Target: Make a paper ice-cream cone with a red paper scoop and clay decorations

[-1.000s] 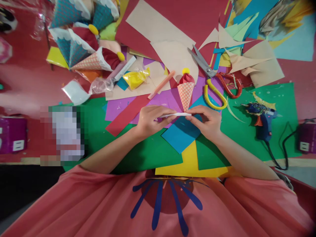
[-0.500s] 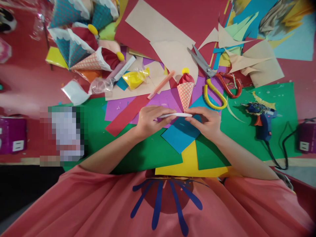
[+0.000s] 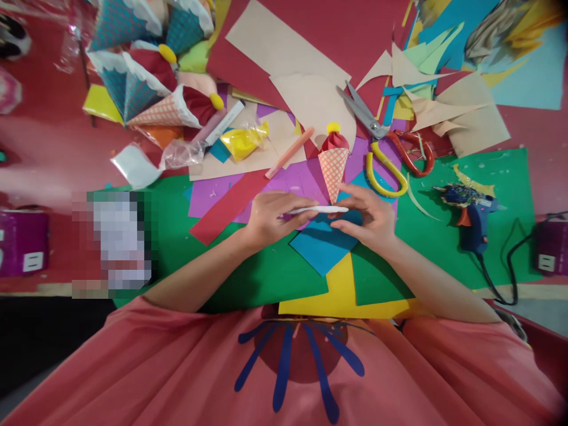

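A slim white piece point(image 3: 323, 209), smooth and tapered at its right tip, spans the gap between a person's hands above a craft table point(image 3: 53, 133); its material is hard to tell. The left hand point(image 3: 268, 219) pinches it between thumb and fingers, while the right hand point(image 3: 373, 216) stands partly open around the free end, thumb and index finger well parted; whether a finger touches it cannot be told. Just beyond lies a small cone point(image 3: 333, 168) in an orange-and-white lattice print, its tip pointing toward the piece. Beneath the hands, flat-cut sheets overlap: smooth green point(image 3: 448, 254), a blue rectangle point(image 3: 326, 245) and purple point(image 3: 284, 186). Scissors point(image 3: 376, 127) with metal blades and one yellow and one red loop lie spread near curling beige offcuts point(image 3: 439, 106), and a blue glue gun point(image 3: 479, 222) rests at right. Of the containers, the small cone holds ruffled red filling capped in yellow; at upper left, a larger lattice cone point(image 3: 162, 112) bulges with dark red stuffing beside scallop-edged teal cones point(image 3: 122, 26), and a crinkled clear wrapper point(image 3: 255, 137) encloses a yellow piece point(image 3: 242, 144).
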Demonstrator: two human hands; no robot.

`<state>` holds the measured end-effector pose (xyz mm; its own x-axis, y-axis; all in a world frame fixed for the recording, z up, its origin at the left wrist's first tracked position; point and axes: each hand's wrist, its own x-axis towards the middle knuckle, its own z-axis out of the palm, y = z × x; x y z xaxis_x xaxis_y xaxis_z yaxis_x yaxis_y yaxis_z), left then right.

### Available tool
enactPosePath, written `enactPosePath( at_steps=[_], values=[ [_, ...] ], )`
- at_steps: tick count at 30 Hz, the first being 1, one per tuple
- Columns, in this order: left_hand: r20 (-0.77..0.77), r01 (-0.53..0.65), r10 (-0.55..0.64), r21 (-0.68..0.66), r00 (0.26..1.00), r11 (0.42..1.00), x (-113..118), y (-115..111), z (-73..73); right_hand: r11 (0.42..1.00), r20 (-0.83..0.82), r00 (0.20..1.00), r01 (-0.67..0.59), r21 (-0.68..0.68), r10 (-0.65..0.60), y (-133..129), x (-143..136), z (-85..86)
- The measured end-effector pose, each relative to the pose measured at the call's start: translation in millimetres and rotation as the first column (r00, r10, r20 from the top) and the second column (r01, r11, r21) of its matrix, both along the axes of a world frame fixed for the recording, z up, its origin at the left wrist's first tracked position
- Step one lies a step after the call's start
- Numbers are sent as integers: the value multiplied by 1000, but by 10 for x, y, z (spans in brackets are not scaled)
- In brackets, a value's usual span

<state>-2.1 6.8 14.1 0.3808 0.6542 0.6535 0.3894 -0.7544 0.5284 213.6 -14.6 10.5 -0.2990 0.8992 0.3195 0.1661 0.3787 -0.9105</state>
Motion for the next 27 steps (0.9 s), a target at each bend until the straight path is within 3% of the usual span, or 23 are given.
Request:
enactPosePath(
  at_steps=[4,8,15,22,27],
  values=[
    [-27,21,-21,10,999,1000,-5,-7,-25,997,107,994,3,82,-11,15,3,8],
    [-36,41,-41,2,999,999,-7,-13,-36,991,113,993,11,132,-26,19,-1,13],
    [-29,53,-51,44,998,998,7,-26,-42,999,76,997,-32,34,29,3,-12,-21],
    [-8,72,-71,53,997,996,18,-32,-59,985,126,992,-41,170,20,11,-36,8],
    [-38,51,-50,41,998,998,-6,-32,-36,991,104,995,-6,136,-8,15,-34,19]
  ],
)
